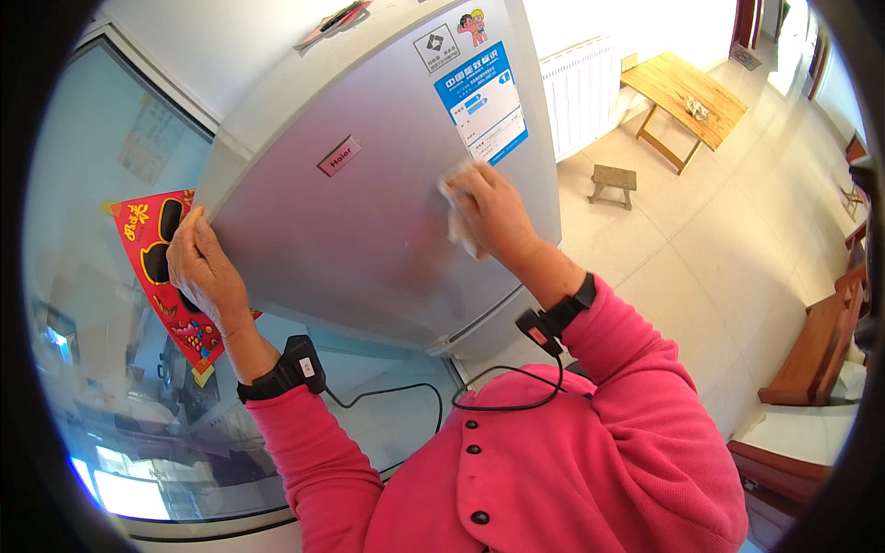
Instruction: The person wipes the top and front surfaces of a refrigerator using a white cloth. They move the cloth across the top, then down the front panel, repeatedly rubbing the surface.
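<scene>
A grey Haier refrigerator door [346,228] fills the middle of the view. My right hand [489,211] is closed on a pale, crumpled cloth [464,231], blurred, against the door just below a blue and white energy label [482,104]. At the door's left edge rests my left hand [206,266], its fingers bent along the edge; its palm side is hidden, and I see nothing held in it. Partly behind that hand, a red paper decoration [181,321] is on the glass panel [90,263]. Both wrists wear black straps with small devices, and a black cable runs from each.
A white radiator [579,97] stands beyond the refrigerator. Farther right are a folding wooden table [681,86] with a crumpled item on it, and a small wooden stool [615,178]. Reddish-brown wooden furniture [816,345] lines the right rim. Thin items [335,22] lie on the refrigerator top.
</scene>
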Motion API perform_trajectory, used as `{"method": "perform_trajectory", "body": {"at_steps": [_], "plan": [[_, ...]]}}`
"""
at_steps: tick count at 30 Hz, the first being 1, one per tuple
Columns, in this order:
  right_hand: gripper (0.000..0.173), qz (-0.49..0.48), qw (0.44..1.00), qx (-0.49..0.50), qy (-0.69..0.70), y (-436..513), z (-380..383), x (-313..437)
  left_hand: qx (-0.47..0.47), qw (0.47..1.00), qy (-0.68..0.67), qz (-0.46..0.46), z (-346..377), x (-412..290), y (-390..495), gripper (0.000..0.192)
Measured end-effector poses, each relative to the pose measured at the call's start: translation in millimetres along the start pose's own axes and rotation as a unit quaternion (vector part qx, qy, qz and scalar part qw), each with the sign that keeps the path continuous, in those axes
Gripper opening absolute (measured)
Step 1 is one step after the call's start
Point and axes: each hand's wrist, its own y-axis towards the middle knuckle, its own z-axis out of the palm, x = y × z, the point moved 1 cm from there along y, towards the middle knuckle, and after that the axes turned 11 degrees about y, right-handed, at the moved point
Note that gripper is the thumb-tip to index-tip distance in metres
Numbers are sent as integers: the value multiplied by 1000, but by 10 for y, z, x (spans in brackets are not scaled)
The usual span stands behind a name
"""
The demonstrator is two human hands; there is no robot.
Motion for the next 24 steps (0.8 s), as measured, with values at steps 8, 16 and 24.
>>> {"method": "perform_trajectory", "body": {"at_steps": [8,16,24], "plan": [[22,109,993,-39,-26,-151,-450,-60,-6,1000,23,12,-34,-14,21,36],[14,-88,994,-60,13,598,88,437,19,1000,15,12,-45,17,1,37],[15,186,982,-29,-30,-481,-256,-540,11,999,28,12,-31,20,-3,37]]}}
